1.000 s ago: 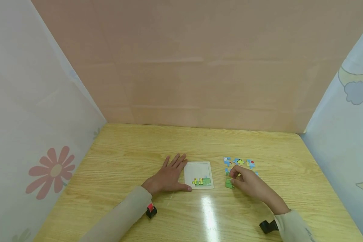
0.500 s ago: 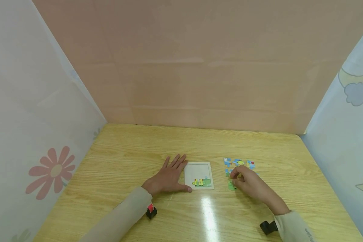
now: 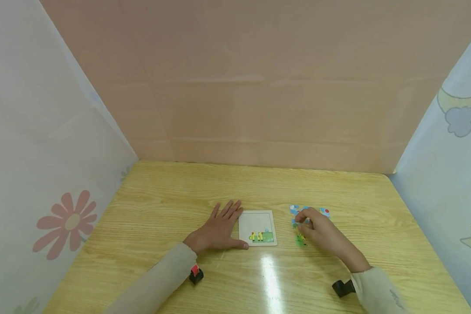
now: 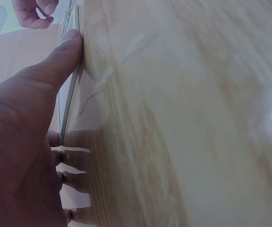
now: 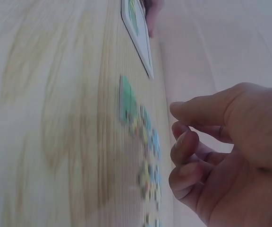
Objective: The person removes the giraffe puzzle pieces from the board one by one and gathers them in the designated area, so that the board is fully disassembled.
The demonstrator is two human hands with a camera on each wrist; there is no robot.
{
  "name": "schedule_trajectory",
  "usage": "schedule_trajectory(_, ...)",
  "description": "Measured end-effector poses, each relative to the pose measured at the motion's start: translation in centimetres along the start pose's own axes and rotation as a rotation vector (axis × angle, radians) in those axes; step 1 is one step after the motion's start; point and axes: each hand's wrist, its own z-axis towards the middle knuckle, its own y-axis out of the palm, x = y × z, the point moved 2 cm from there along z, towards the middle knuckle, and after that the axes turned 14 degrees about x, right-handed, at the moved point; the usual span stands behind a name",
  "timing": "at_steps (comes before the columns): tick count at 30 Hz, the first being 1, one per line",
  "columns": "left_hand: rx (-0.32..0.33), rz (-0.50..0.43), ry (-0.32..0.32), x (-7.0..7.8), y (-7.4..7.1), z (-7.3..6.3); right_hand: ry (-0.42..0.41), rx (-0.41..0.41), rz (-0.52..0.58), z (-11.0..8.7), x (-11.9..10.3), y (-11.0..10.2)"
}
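My left hand (image 3: 216, 229) lies spread on the table beside a small white puzzle tray (image 3: 255, 221). Its thumb touches the tray's near edge, as the left wrist view also shows. Joined yellow and green puzzle pieces (image 3: 262, 237) sit along the tray's lower right. To the right, my right hand (image 3: 323, 231) hovers over loose puzzle pieces, partly hiding them. In the right wrist view its fingers are loosely bent, thumb apart, with nothing between them. A green puzzle piece (image 5: 127, 99) lies on the table below that hand, at the end nearest the tray.
A blue puzzle piece with a red dot (image 3: 325, 212) lies behind the right hand, among several blue ones. The wooden table (image 3: 172, 192) is bounded by a tan back panel (image 3: 235, 109) and pale patterned side sheets. Black wrist devices (image 3: 196, 276) sit by both sleeves.
The green piece shifted slightly right and toward the other pieces under my right hand. That hand then lifted off it and moved slightly up and left. My left hand has stayed still.
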Motion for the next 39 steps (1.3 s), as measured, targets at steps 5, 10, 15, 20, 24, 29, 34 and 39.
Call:
schedule_trajectory(5, 0.0, 0.014, 0.007, 0.0, 0.1, 0.0, -0.06, -0.053, -0.013, 0.7, -1.0, 1.6)
schedule_trajectory(10, -0.002, 0.022, 0.008, 0.1, 0.2, 0.0, -0.105, -0.086, -0.058, 1.3, -2.1, 3.5)
schedule_trajectory(15, -0.007, 0.022, 0.004, 0.1, 0.2, -0.1, -0.116, -0.137, -0.071, 1.8, -3.6, 5.0)
schedule_trajectory(20, -0.008, 0.028, 0.01, 0.1, 0.2, -0.1, -0.184, -0.167, -0.143, 2.0, -5.1, 6.3)
schedule_trajectory(24, -0.006, 0.035, 0.016, 0.1, 0.1, 0.0, -0.219, -0.181, -0.185, 2.1, -5.8, 7.0)
schedule_trajectory(29, -0.008, 0.029, 0.012, 0.3, -0.1, 0.0, -0.221, -0.198, -0.184, 2.2, -6.3, 7.3)
schedule_trajectory(34, -0.001, 0.017, 0.011, 0.2, -0.1, 0.1, -0.21, -0.227, -0.184, 2.5, -6.7, 7.2)
schedule_trajectory(39, -0.003, 0.02, 0.013, 0.1, -0.1, 0.1, -0.186, -0.26, -0.151, 2.6, -6.9, 7.0)
